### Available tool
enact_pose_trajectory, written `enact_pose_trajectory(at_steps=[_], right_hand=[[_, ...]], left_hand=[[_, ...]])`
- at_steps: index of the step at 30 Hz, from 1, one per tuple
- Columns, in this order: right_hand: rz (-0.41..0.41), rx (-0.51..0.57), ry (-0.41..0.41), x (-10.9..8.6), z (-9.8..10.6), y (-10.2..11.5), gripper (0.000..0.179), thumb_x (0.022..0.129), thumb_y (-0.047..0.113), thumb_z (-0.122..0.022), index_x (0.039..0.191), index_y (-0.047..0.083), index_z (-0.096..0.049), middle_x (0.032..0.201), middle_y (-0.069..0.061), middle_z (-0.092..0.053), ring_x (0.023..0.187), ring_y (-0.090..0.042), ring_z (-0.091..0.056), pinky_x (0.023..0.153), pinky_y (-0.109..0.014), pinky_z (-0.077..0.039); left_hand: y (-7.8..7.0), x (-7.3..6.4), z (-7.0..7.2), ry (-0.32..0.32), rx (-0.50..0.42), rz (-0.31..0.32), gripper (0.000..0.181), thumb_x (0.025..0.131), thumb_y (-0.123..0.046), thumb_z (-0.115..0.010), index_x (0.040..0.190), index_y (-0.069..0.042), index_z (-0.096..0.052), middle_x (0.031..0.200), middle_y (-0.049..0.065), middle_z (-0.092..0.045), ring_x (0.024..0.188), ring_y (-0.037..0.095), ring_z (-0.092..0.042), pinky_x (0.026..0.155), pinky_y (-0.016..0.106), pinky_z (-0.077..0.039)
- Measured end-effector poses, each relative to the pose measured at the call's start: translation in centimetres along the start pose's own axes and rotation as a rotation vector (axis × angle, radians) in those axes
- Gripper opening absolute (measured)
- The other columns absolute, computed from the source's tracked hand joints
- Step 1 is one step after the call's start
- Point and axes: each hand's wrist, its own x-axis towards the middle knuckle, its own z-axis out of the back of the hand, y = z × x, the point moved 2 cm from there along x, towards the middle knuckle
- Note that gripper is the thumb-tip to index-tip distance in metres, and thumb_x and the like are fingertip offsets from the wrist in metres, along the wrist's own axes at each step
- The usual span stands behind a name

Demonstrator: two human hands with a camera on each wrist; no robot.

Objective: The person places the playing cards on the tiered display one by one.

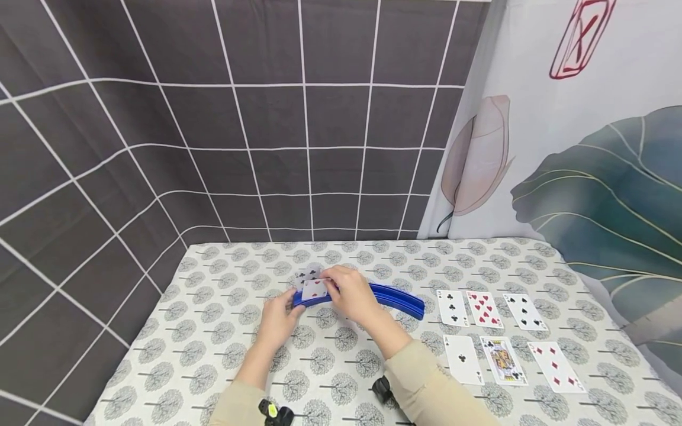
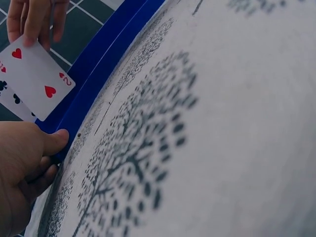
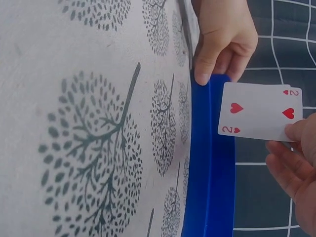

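A curved blue card holder (image 1: 399, 300) lies on the table in the head view. My left hand (image 1: 278, 319) grips its left end, with the thumb (image 2: 58, 140) on the front side in the left wrist view. Between thumb and fingers my right hand (image 1: 351, 293) pinches a two of hearts (image 3: 259, 111), face toward me. The lower edge of this card overlaps the holder's groove near my left hand. Behind it a clubs card (image 1: 307, 274) stands at the holder's left end, partly hidden by the two of hearts.
On the right of the patterned tablecloth (image 1: 341, 387), several cards lie face up in two rows: a three of clubs (image 1: 452, 307), a hearts card (image 1: 485, 309), a spades card (image 1: 524, 312), an ace of clubs (image 1: 462, 359), a king (image 1: 502, 360) and a diamonds card (image 1: 556, 367).
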Motion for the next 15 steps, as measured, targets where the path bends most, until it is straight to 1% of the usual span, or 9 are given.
enact_pose_trajectory(at_steps=[6,8,15], right_hand=[[-0.027,-0.029,0.047,0.14,-0.5,0.1,0.014,0.095,0.005,-0.069,0.107,0.008,-0.074,0.106,-0.006,-0.075,0.086,-0.019,-0.071,0.079,-0.028,-0.061],[-0.02,-0.037,0.048,0.14,-0.62,0.13,0.013,0.095,0.005,-0.069,0.107,0.007,-0.074,0.106,-0.006,-0.075,0.084,-0.018,-0.071,0.077,-0.028,-0.061],[0.018,-0.035,0.021,0.15,-1.01,0.02,0.014,0.094,0.003,-0.07,0.106,0.007,-0.074,0.104,-0.006,-0.075,0.086,-0.019,-0.072,0.08,-0.03,-0.062]], left_hand=[[0.12,-0.03,0.0,0.0,0.004,-0.005,0.052,0.09,-0.008,-0.075,0.136,0.007,-0.057,0.118,0.025,-0.069,0.109,0.038,-0.069,0.101,0.05,-0.054],[0.11,-0.06,0.0,-0.001,0.006,-0.005,0.052,0.09,-0.008,-0.075,0.136,0.006,-0.057,0.119,0.025,-0.069,0.11,0.038,-0.069,0.101,0.05,-0.053],[-0.02,0.0,-0.06,-0.007,0.001,-0.011,0.052,0.089,-0.007,-0.076,0.135,0.007,-0.058,0.119,0.024,-0.069,0.11,0.038,-0.069,0.101,0.05,-0.054]])
